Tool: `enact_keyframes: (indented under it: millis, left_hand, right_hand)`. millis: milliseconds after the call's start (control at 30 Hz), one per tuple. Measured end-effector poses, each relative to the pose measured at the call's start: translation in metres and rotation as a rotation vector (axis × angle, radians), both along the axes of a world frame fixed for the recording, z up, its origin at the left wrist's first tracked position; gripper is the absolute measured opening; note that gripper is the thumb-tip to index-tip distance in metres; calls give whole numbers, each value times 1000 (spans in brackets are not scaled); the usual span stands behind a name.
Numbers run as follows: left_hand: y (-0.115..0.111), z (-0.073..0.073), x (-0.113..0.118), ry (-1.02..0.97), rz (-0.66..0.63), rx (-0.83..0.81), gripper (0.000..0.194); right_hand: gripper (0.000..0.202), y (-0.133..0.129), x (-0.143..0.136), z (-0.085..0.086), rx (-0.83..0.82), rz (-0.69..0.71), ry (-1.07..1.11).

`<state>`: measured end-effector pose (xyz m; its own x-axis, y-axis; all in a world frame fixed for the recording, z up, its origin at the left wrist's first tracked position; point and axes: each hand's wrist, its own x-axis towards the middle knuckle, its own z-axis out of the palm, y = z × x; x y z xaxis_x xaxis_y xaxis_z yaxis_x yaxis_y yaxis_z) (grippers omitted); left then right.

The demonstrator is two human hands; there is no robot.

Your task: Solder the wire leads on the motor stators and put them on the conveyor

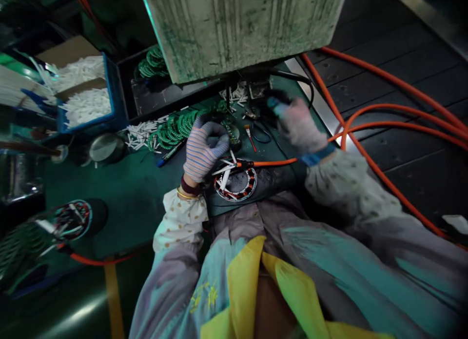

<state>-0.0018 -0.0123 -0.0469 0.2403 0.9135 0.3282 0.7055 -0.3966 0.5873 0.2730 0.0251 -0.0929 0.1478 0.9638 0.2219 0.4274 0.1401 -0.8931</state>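
My left hand (203, 151), in a striped glove with dark fingertips, is above the near edge of the bench. Its thumb and fingers curl together in a pinch; what they hold, if anything, I cannot make out. Just below and right of it lies a motor stator ring (252, 183) with dark and copper-orange windings. White sleeves (225, 179) and an orange cable (276, 162) rise from the ring. My right hand (298, 124), gloved and smeared by motion, is over the bench's right side near dark tools. Its fingers are too blurred to read.
Green ring-shaped boards (179, 127) and loose white sleeves (141, 134) lie behind my left hand. A small red brush (250, 137) and dark-handled pliers (261, 132) are nearby. Blue bins (109, 92), another stator (87, 217) and a metal cup (106, 149) stand left. A worn panel (244, 31) overhangs.
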Motion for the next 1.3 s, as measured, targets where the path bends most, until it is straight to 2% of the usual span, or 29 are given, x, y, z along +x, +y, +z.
enact_keyframes:
  millis: [67, 133, 167, 233, 300, 367, 467, 533, 600, 633, 700, 800, 867, 933, 1000, 1100, 1200, 1300]
  left_hand:
    - [-3, 5, 3, -6, -6, -44, 6]
    - [-8, 10, 4, -2, -16, -68, 9]
    - [-12, 12, 2, 0, -15, -66, 10]
    - [-21, 14, -11, 3, 23, -42, 15]
    - [-30, 10, -38, 3, 118, -4, 28]
    - [-34, -5, -74, 9, 256, 12, 43]
    - [-31, -43, -124, 84, 506, -87, 69]
    - [-29, -67, -143, 122, 596, -145, 84]
    - [-35, -78, -149, 160, 594, -161, 88]
    - [-42, -77, -149, 172, 560, -162, 87]
    - [-66, -64, -143, 152, 420, -195, 79]
    - [-107, -32, -126, 2, 78, -404, 61]
    - [-126, -11, -112, -34, -38, -522, 58]
    - [-137, 5, -100, 72, -26, -538, 56]
    - [-139, 15, -93, 282, 9, -494, 52]
    - [-133, 16, -96, 530, 60, -433, 46]
    - [-125, 11, -99, 555, 177, -381, 54]
    - [-130, 13, -84, 479, 211, -238, 53]
  right_hand:
    - [63, -26, -11, 7, -25, 270, 94]
    - [66, -49, -20, 15, -29, 446, 136]
    - [65, -58, -24, 19, -10, 469, 129]
    - [62, -70, -28, 26, 61, 412, 56]
    - [57, -75, -27, 30, 133, 365, -53]
    - [52, -76, -24, 31, 187, 343, -158]
    - [50, -72, -21, 29, 226, 339, -281]
    - [50, -68, -19, 26, 236, 361, -338]
    - [50, -65, -11, 21, 255, 378, -413]
    - [51, -64, -5, 17, 276, 380, -464]
    - [53, -63, 13, 7, 355, 382, -570]
    - [42, -67, 40, -5, 433, 367, -611]
    - [38, -74, 49, -6, 362, 358, -624]
    - [41, -85, 50, 1, 289, 372, -713]
    - [41, -97, 46, 13, 296, 409, -840]
    - [38, -114, 41, 23, 322, 456, -971]
    - [44, -127, 40, 16, 235, 548, -1047]
    - [50, -134, 42, 5, 64, 574, -1101]
